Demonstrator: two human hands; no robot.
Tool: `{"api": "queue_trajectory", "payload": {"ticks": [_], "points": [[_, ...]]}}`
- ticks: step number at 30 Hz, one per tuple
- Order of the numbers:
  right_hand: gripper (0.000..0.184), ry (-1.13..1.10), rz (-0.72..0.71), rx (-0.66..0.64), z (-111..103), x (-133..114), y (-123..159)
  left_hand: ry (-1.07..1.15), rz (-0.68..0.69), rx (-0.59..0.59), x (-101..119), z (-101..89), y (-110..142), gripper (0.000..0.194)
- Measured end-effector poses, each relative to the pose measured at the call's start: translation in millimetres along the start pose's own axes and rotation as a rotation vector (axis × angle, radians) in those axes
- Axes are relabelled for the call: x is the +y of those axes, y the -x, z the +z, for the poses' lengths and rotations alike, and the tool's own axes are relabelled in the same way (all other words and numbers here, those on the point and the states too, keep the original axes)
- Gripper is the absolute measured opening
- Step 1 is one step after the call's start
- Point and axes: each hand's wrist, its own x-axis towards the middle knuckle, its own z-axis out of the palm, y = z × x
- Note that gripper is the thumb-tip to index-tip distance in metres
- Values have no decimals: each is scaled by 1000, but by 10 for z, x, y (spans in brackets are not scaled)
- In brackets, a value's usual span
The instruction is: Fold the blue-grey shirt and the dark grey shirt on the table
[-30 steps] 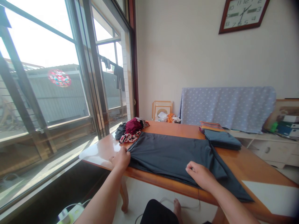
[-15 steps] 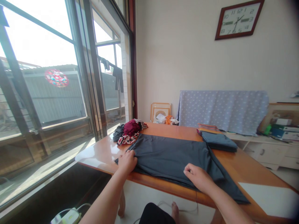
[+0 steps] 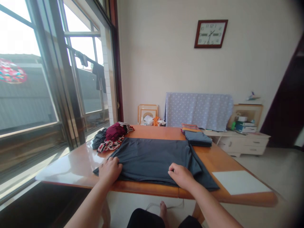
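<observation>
A dark blue-grey garment is spread across the wooden table in front of me, folded over, with one pointed end reaching to the right. My left hand lies on the garment's left end, palm down, its fingers stretched over the cloth. Near the front edge, right of the middle, my right hand is curled in a loose fist against the garment. I see no cloth pinched in it. A few wrinkles run through the fabric, mostly by the fold on the right.
A heap of crumpled clothes, maroon, dark and patterned, lies at the table's back left. Folded clothes are stacked at the back right. A white sheet lies on the wooden table at right. Large windows stand at left.
My view has turned to the right, so everything sits further left in the picture. Both hands stay at about the same places on the garment; the left fingers look a little more spread.
</observation>
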Motion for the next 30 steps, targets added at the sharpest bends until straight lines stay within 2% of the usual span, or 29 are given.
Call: {"api": "queue_trajectory", "payload": {"ticks": [5,8,10,12,15,17,20,23,26,30], "points": [[15,-48,-54,32,-62,-17,69,-29,-4,-46,66,16,-86,29],[17,-86,-50,115,-125,63,132,-15,69,-24,177,2,-86,32],[16,-51,-2,202,-187,167,190,-14,110,-38,236,4,-79,33],[16,-22,45,213,-272,305,249,-31,105,-70,274,7,-89,32],[17,-95,88,189,-439,556,307,-43,78,-87,346,-1,-141,32],[21,-158,134,267,-560,739,317,-21,102,-78,453,-6,-178,31],[22,-188,235,390,-702,1000,315,47,209,-62,733,6,-209,31],[23,-179,324,415,-756,1180,338,133,357,-83,1101,31,-223,29],[25,-106,336,375,-744,1226,402,228,479,-119,1480,48,-262,25],[25,34,287,319,-712,1139,484,310,557,-138,1952,89,-370,22]]}}
